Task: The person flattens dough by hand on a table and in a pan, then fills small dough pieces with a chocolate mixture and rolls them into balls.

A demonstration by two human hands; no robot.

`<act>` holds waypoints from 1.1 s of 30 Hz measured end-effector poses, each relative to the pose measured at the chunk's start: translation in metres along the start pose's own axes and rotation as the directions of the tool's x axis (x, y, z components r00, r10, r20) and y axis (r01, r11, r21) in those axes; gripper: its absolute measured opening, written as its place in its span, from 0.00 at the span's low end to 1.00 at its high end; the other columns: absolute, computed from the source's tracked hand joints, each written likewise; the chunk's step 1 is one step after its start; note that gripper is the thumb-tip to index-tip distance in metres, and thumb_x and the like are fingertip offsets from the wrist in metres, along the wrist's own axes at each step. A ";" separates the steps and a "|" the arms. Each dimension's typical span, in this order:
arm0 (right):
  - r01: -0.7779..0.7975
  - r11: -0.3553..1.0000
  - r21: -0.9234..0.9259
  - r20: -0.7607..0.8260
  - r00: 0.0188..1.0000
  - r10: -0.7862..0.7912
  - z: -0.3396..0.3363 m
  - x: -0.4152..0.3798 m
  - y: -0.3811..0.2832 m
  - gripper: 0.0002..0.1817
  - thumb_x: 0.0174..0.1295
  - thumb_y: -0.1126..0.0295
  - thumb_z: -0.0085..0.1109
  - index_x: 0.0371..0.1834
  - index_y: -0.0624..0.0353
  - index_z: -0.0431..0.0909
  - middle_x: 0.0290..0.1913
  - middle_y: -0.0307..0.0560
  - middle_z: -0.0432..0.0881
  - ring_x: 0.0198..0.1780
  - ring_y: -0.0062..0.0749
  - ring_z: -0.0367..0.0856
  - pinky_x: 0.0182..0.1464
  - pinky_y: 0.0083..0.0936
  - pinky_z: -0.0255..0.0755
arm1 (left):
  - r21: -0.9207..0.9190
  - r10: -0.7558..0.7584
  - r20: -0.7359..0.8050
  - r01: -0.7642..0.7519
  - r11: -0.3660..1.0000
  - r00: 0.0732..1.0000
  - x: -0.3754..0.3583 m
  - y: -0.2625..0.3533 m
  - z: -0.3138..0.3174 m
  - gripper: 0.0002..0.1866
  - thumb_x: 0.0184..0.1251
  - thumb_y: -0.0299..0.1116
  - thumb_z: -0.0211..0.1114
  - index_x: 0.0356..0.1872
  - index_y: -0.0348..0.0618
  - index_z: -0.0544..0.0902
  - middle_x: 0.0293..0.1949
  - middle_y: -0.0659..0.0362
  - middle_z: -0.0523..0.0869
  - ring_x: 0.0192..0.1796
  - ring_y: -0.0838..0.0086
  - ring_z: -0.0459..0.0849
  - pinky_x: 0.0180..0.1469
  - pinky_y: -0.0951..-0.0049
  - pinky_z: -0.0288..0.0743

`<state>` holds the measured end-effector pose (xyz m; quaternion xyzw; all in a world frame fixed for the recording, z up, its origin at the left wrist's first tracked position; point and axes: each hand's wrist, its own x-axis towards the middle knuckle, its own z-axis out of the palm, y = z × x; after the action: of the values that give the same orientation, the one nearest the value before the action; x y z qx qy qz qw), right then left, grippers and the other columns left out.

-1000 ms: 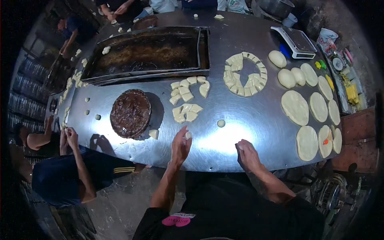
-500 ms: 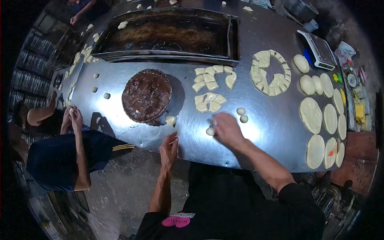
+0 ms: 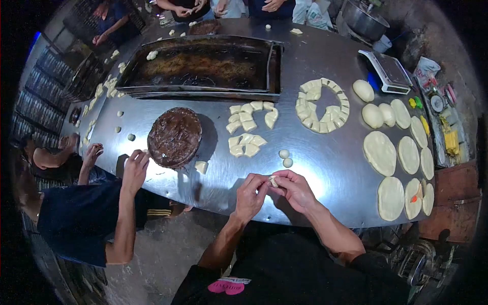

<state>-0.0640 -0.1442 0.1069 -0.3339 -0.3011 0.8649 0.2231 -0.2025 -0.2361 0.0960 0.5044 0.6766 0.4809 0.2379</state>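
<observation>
A small piece of dough (image 3: 274,181) is held up over the near edge of the metal table, between the fingertips of both hands. My right hand (image 3: 297,192) pinches it from the right. Curled around its other side, my left hand (image 3: 250,197) has its fingertips against it. Two dough balls (image 3: 285,158) lie on the table just beyond my hands. Cut dough pieces (image 3: 247,144) are grouped farther up, some in rows. To the left stands a round container of brown filling (image 3: 174,137), with one dough piece (image 3: 201,166) beside it.
A co-worker's hand (image 3: 135,170) is beside the filling at left. A large dark tray (image 3: 198,95) lies at the back. Cut dough forms a ring (image 3: 341,113) on the right, near flattened dough rounds (image 3: 379,152), larger dough balls (image 3: 372,116) and a scale (image 3: 389,71). More people stand behind.
My right hand has picked a dough ball off the table and brought it toward me. My left hand has moved right to meet it. The co-worker's hand has reached toward the filling. The view has shifted.
</observation>
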 end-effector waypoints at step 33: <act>0.414 -0.084 -0.906 0.363 0.660 -0.658 -0.129 -0.007 0.064 0.07 0.60 0.77 0.56 0.42 0.59 0.77 0.46 0.55 0.78 0.52 0.53 0.76 0.60 0.48 0.67 | -0.351 -0.434 -0.382 0.307 0.885 0.816 0.024 -0.114 -0.053 0.15 0.63 0.27 0.63 0.50 0.37 0.75 0.41 0.54 0.84 0.42 0.69 0.84 0.43 0.70 0.79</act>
<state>0.0213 -0.1463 -0.0093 -0.3263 -0.8476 0.2705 0.3192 -0.3064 -0.2391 0.0212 0.1986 0.7259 0.6164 0.2318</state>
